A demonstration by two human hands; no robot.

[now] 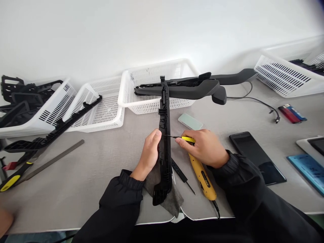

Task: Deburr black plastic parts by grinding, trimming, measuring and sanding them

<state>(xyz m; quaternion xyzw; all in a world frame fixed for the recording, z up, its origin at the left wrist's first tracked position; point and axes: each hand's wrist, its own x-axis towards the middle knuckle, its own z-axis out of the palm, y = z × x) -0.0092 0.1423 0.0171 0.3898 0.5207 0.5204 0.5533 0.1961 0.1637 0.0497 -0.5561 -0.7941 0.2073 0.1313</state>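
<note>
A long black plastic trim piece point(165, 118) stretches away from me, its near end over a grey cloth point(174, 199). My left hand point(149, 152) is closed on its left side, thumb up near the middle. In my right hand point(206, 145) is a small yellow-handled tool point(188, 139); its thin dark tip reaches left across the trim piece. The exact kind of tip is too small to tell. Just below my right hand lies a yellow corded power tool point(204, 177). A thin black tool point(181, 172) lies between it and the trim piece.
White baskets point(121, 98) line the wall, one with grey-black trim parts point(192, 89) across it. At left lie another trim piece point(58, 130) and a file point(55, 160) with a yellow-black handle. A phone point(257, 157) and lighters point(292, 113) lie right. Another person's hand point(5, 221) shows lower left.
</note>
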